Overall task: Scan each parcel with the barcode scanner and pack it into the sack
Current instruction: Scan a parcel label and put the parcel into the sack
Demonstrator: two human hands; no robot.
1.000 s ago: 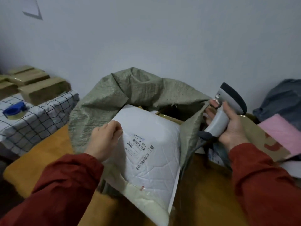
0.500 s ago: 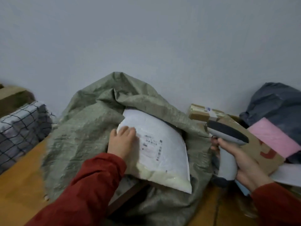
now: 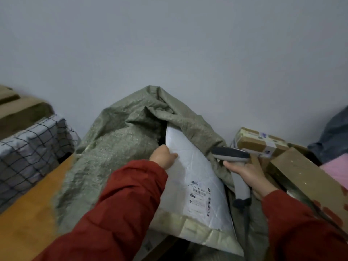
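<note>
A white padded parcel (image 3: 195,178) with a barcode label lies partly inside the mouth of the grey-green woven sack (image 3: 116,146), its far corner under the sack's fold. My left hand (image 3: 162,156) grips the parcel's upper left edge. My right hand (image 3: 246,173) holds the grey barcode scanner (image 3: 233,157) by its handle, just right of the parcel, with its head pointing left.
Cardboard boxes (image 3: 261,142) and a pink parcel (image 3: 335,169) are piled at the right, with a dark bag (image 3: 331,136) behind. A checked cloth bundle (image 3: 32,146) and brown boxes (image 3: 20,112) sit at the left. The wooden table (image 3: 24,219) shows at lower left.
My left hand has pushed the parcel deeper into the sack, moving from flat on its face to gripping its upper edge. The scanner has dropped and turned to lie level.
</note>
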